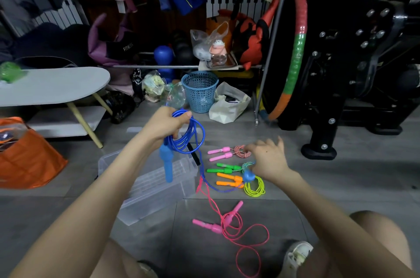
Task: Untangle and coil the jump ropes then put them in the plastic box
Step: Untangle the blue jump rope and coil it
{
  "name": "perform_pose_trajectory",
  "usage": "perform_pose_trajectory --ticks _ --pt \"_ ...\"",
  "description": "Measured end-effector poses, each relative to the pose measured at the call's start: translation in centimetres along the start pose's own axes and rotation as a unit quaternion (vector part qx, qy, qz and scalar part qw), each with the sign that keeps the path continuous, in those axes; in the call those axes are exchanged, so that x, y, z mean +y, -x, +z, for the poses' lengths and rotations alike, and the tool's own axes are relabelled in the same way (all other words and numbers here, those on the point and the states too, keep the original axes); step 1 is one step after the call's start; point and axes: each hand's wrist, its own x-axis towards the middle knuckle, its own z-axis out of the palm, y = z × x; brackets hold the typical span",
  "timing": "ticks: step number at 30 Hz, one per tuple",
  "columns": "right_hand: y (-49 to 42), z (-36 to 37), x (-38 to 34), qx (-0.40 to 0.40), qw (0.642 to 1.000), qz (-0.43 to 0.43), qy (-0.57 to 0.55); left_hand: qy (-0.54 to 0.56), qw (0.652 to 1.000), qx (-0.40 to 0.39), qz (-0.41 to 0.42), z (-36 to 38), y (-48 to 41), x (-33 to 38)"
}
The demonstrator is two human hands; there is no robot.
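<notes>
My left hand grips a coil of blue jump rope above the clear plastic box; one blue handle hangs from it. The rope's tail runs down to the floor, to a second blue handle under my right hand. That hand hovers with spread fingers over coiled ropes: pink handles with a speckled rope, green handles, orange handles with a yellow-green rope. A pink rope lies loose near my knees.
A blue mesh basket and a white bag stand behind the ropes. An orange bag and a low white table are at the left. Black exercise equipment and a hoop fill the right.
</notes>
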Motion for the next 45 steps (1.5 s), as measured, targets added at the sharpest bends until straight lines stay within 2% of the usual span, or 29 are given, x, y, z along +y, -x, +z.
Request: perform_pose_trajectory --ticks 2,4,7,10,14,16,18,21,22,23,24,25,26,27,29,30,33,35,36,37,39,41,45 --pt "-0.6 -0.5 -1.5 0.007 0.998 -0.020 -0.064 0.013 1.000 -0.020 0.018 0.1 0.4 1.5" --pt "-1.6 -0.9 -3.0 0.003 0.978 -0.034 -0.204 0.034 0.998 -0.043 0.037 0.2 1.0 3.1" --pt "-2.7 -0.9 -5.0 -0.038 0.908 -0.055 -0.413 0.077 0.993 -0.071 0.058 0.2 1.9 5.2" --pt "-3.3 -0.5 -5.9 -0.043 0.842 -0.031 -0.537 0.088 0.992 -0.061 0.073 0.0 2.0 6.1" --pt "-3.1 -1.5 -5.4 -0.003 0.759 0.012 -0.651 0.069 0.996 0.024 0.052 -1.2 0.7 4.6" --pt "-2.7 -3.1 -5.0 0.021 0.721 0.004 -0.693 0.047 0.996 0.062 0.037 -1.8 0.0 3.1" --pt "-2.3 -5.5 -4.7 0.078 0.720 -0.033 -0.689 0.011 0.996 0.086 0.029 -2.0 -0.4 1.7" --pt "-2.0 -9.8 -4.3 0.181 0.693 -0.085 -0.693 -0.021 0.995 0.096 0.028 -2.0 -0.6 0.0" --pt "-2.0 -10.9 -3.9 0.224 0.710 -0.105 -0.659 -0.018 0.995 0.095 0.027 -1.9 -0.6 -0.4" --pt "-2.3 -11.5 -3.4 0.269 0.763 -0.125 -0.574 -0.012 0.995 0.095 0.025 -1.9 -0.7 -0.7" --pt "-2.6 -11.7 -2.9 0.299 0.840 -0.134 -0.432 -0.004 0.995 0.101 0.020 -2.0 -0.7 -0.9" --pt "-3.0 -11.5 -2.4 0.301 0.902 -0.124 -0.283 0.003 0.994 0.111 0.014 -2.1 -0.7 -1.1" --pt "-3.2 -11.2 -1.8 0.275 0.938 -0.099 -0.187 0.005 0.993 0.120 0.009 -2.3 -0.7 -1.3" --pt "-3.4 -10.8 -1.4 0.240 0.954 -0.072 -0.163 0.003 0.992 0.125 0.005 -2.4 -0.7 -1.5" --pt "-3.7 -9.5 -0.9 0.193 0.951 -0.052 -0.237 -0.008 0.994 0.108 -0.004 -2.3 -0.6 -2.0" --pt "-3.8 -8.8 -0.8 0.183 0.934 -0.058 -0.300 -0.005 0.996 0.088 -0.012 -2.1 -0.6 -2.2" --pt "-3.9 -6.8 -1.1 0.149 0.846 -0.067 -0.507 0.074 0.996 0.025 -0.052 -0.7 0.1 -2.0" --pt "-3.7 -5.6 -1.6 0.135 0.791 -0.041 -0.595 0.149 0.984 -0.007 -0.094 -0.1 0.7 -1.8" --pt "-3.8 -4.7 -1.7 0.144 0.784 -0.017 -0.603 0.196 0.972 -0.028 -0.123 0.1 0.9 -1.7" --pt "-4.1 -3.5 -1.8 0.160 0.793 0.007 -0.588 0.255 0.953 -0.051 -0.156 0.2 1.2 -1.8" --pt "-4.4 -0.9 -1.9 0.165 0.824 0.042 -0.540 0.376 0.897 -0.086 -0.214 0.0 1.6 -2.0" --pt "-3.9 0.9 -2.5 0.149 0.848 0.074 -0.502 0.462 0.848 -0.101 -0.237 -0.1 2.0 -2.1" --pt "-1.8 3.5 -4.0 0.064 0.835 0.053 -0.544 0.545 0.797 -0.109 -0.236 -0.2 2.6 -2.3"
